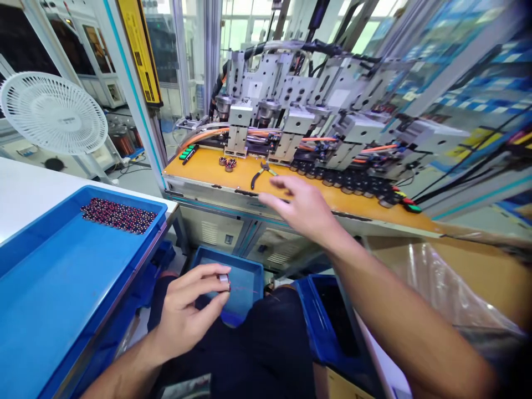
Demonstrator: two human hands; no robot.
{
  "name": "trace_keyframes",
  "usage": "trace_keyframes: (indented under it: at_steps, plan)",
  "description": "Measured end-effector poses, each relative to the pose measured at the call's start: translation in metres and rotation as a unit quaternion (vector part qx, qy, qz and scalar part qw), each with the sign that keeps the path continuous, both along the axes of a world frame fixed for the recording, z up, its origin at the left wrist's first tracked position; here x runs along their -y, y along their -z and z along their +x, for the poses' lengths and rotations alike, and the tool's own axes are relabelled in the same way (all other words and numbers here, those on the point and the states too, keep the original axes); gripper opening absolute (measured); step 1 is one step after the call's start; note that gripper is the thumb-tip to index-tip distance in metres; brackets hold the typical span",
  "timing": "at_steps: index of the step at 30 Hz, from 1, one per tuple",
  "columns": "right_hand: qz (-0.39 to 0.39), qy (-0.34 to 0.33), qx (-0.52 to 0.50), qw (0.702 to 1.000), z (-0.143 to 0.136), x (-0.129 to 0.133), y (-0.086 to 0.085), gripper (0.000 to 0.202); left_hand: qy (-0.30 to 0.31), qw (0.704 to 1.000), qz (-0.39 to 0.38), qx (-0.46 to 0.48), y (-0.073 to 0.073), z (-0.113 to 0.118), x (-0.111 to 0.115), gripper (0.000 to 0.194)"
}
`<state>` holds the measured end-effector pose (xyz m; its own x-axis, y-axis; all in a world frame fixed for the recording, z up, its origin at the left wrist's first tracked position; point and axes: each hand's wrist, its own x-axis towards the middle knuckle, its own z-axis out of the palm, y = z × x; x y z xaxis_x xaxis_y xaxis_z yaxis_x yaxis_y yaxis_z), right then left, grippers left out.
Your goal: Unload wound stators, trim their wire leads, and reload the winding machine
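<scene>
My left hand (189, 307) is above my lap, its thumb and fingers closed on a small silvery part (224, 279) with thin reddish wires trailing to the right. Most of that part is hidden by the fingertips. My right hand (305, 208) reaches out over the front edge of the orange bench, fingers apart and holding nothing. Just beyond its fingertips lie pliers (255, 179) with dark handles. Left of the pliers sit a few small wound parts (228, 164), reddish and dark.
A machine with several metal heads (243, 124) stands along the bench (199, 169). Several dark round parts (353, 185) line its right side. At left, a blue tray (54, 310) holds many small wound parts (118, 216). Another blue tray (245, 266) sits below; a fan (54, 113) stands left.
</scene>
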<state>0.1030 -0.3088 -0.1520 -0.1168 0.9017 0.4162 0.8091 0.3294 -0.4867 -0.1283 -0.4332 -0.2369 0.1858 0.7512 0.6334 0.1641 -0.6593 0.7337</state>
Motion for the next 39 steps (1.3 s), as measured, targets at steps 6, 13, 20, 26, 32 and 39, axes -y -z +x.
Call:
trace_keyframes:
  at_steps: [6,13,20,26,32,39]
  plan:
    - [0.023,0.107,0.024,0.994,-0.009,-0.106,0.032,0.037,-0.061,0.996,-0.052,0.044,-0.002,-0.007,-0.002,0.019]
    - [0.032,-0.051,0.107,0.992,0.052,-0.092,0.038,0.029,-0.096,0.990,-0.068,0.078,-0.006,-0.019,0.002,0.018]
    - [0.057,-0.101,0.120,0.986,0.047,0.046,0.073,0.057,-0.080,0.990,-0.068,0.090,-0.003,-0.009,0.004,0.026]
    - [-0.219,-0.127,-0.185,0.950,0.023,0.165,0.135,0.038,-0.079,0.993,-0.054,0.076,-0.003,-0.004,0.004,0.029]
    - [-0.329,-0.203,-0.269,0.882,0.006,0.203,0.139,0.065,-0.060,0.994,-0.060,0.070,-0.004,0.005,0.005,0.032]
    - [-0.291,-0.234,-0.216,0.902,-0.003,0.188,0.129,0.070,-0.038,0.992,-0.079,0.094,-0.004,0.004,0.013,0.036]
